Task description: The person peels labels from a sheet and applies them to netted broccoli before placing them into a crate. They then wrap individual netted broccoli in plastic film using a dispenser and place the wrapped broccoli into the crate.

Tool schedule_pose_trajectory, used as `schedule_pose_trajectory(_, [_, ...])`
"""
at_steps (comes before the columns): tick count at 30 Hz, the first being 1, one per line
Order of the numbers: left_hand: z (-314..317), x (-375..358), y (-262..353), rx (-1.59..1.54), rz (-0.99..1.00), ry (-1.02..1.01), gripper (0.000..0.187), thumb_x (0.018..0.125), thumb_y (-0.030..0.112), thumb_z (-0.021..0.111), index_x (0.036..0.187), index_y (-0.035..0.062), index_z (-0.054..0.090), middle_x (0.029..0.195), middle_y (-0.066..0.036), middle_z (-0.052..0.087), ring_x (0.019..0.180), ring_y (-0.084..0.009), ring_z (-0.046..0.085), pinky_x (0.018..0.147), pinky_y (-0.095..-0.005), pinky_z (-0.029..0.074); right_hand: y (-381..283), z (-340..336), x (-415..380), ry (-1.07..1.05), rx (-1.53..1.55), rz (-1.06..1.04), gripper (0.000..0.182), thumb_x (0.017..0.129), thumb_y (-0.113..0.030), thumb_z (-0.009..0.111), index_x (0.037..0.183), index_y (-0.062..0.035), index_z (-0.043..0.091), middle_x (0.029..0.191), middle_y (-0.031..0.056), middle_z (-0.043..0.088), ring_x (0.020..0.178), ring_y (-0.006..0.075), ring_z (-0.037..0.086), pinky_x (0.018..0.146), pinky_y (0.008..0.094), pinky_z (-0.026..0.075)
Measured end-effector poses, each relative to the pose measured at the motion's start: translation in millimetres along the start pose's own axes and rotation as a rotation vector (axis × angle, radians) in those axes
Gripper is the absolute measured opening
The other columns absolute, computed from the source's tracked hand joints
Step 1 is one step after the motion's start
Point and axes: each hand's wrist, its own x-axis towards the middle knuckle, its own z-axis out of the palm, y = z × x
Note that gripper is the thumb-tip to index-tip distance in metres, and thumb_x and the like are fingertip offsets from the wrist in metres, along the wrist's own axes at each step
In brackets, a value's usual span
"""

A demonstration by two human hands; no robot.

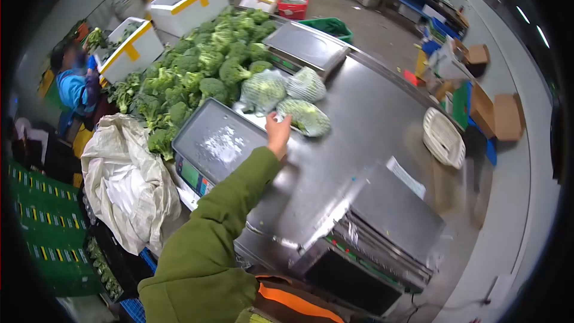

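Note:
My left hand (278, 135), in a green sleeve, reaches over the metal table. Its bent fingers pinch the near end of a netted broccoli head (305, 118) lying on the table. Two more broccoli heads in white netting, one (263, 91) to the left and one (307, 85) behind, lie close to it. A scale with a grey tray (218, 137) stands left of my hand, white flecks on its pan. Beyond the netted heads is a large heap of loose broccoli (197, 66). My right hand is out of view.
A second scale (306, 45) stands at the table's back edge. A white sack (128, 173) and green crates (48, 227) are at left. Another person (78, 87) is beside white foam boxes (130, 51). A metal-topped machine (388, 215) is at near right, a white basket (443, 137) beyond.

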Motion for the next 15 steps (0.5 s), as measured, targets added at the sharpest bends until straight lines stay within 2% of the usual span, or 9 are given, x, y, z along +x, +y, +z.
schedule_pose_trajectory(2, [21, 51, -4, 0.068, -0.182, 0.025, 0.071, 0.079, 0.032, 0.072, 0.135, -0.0013, 0.045, 0.132, -0.027, 0.052, 0.123, -0.0399, 0.050, 0.103, -0.0440, 0.042, -261, 116, -39, -0.180, 0.407, 0.199, 0.036, 0.098, -0.020, 0.053, 0.127, 0.0025, 0.057, 0.114, 0.0196, 0.066, 0.099, 0.0312, 0.065, 0.088, 0.0431, 0.053])
schedule_pose_trajectory(4, [38, 86, -13, 0.100, -0.311, 0.066, 0.072, 0.075, 0.032, 0.074, 0.132, -0.0053, 0.050, 0.132, -0.030, 0.054, 0.121, -0.0431, 0.054, 0.103, -0.0456, 0.044, -321, 241, -30, -0.654, 0.344, -0.009, 0.038, 0.098, -0.026, 0.054, 0.130, -0.0066, 0.056, 0.114, 0.0051, 0.060, 0.100, 0.0159, 0.059, 0.093, 0.0313, 0.045])
schedule_pose_trajectory(5, [46, 108, -28, -0.008, -0.412, 0.011, 0.071, 0.074, 0.031, 0.074, 0.131, -0.0055, 0.051, 0.129, -0.029, 0.056, 0.120, -0.0419, 0.055, 0.102, -0.0441, 0.045, -365, 296, -51, -0.837, 0.413, -0.183, 0.034, 0.096, -0.021, 0.058, 0.126, -0.0057, 0.057, 0.106, 0.0020, 0.058, 0.090, 0.0103, 0.056, 0.085, 0.0265, 0.046])
schedule_pose_trajectory(6, [42, 112, -28, -0.120, -0.432, -0.089, 0.068, 0.074, 0.031, 0.074, 0.128, -0.0052, 0.055, 0.124, -0.029, 0.060, 0.116, -0.0385, 0.058, 0.099, -0.0427, 0.047, -394, 366, -67, -1.000, 0.483, -0.402, 0.036, 0.092, -0.013, 0.063, 0.126, -0.0039, 0.056, 0.108, 0.0034, 0.058, 0.093, 0.0116, 0.056, 0.082, 0.0255, 0.047])
schedule_pose_trajectory(7, [65, 141, -78, -0.401, -0.384, -0.133, 0.054, 0.077, 0.023, 0.072, 0.121, -0.0064, 0.060, 0.117, -0.026, 0.064, 0.105, -0.0337, 0.064, 0.091, -0.0431, 0.051, -468, 392, -105, -1.234, 0.471, -0.436, 0.044, 0.087, -0.001, 0.065, 0.129, 0.0001, 0.053, 0.116, 0.0073, 0.058, 0.105, 0.0148, 0.057, 0.092, 0.0287, 0.047])
schedule_pose_trajectory(9, [54, 127, -54, -0.601, -0.539, -0.243, 0.040, 0.080, 0.014, 0.068, 0.113, -0.0084, 0.063, 0.111, -0.020, 0.067, 0.096, -0.0303, 0.067, 0.084, -0.0430, 0.054, -538, 477, -160, -1.445, 0.355, -0.679, 0.068, 0.074, -0.008, 0.078, 0.136, -0.0009, 0.049, 0.123, 0.0113, 0.057, 0.108, 0.0208, 0.057, 0.091, 0.0319, 0.049])
schedule_pose_trajectory(12, [53, 129, -60, -0.757, -0.670, -0.333, 0.031, 0.090, 0.009, 0.060, 0.114, -0.0109, 0.056, 0.107, -0.020, 0.066, 0.090, -0.0315, 0.069, 0.080, -0.0471, 0.057, -587, 595, -244, -1.594, 0.344, -0.688, 0.090, 0.062, -0.022, 0.088, 0.138, -0.0008, 0.046, 0.132, 0.0167, 0.055, 0.111, 0.0273, 0.058, 0.092, 0.0379, 0.049])
schedule_pose_trajectory(14, [67, 141, -86, -0.496, -0.559, -0.287, 0.028, 0.091, 0.007, 0.058, 0.112, -0.0113, 0.055, 0.105, -0.021, 0.066, 0.090, -0.0330, 0.068, 0.079, -0.0492, 0.057, -606, 638, -298, -1.639, 0.330, -0.670, 0.094, 0.059, -0.025, 0.090, 0.138, -0.0007, 0.046, 0.134, 0.0182, 0.054, 0.112, 0.0289, 0.059, 0.092, 0.0393, 0.049])
schedule_pose_trajectory(15, [61, 128, -62, -0.538, -0.563, -0.260, 0.025, 0.091, 0.006, 0.056, 0.110, -0.0111, 0.056, 0.102, -0.021, 0.065, 0.090, -0.0343, 0.068, 0.077, -0.0496, 0.058, -607, 656, -320, -1.744, 0.433, -0.711, 0.094, 0.058, -0.025, 0.090, 0.138, -0.0007, 0.045, 0.134, 0.0202, 0.053, 0.111, 0.0300, 0.059, 0.092, 0.0393, 0.050])
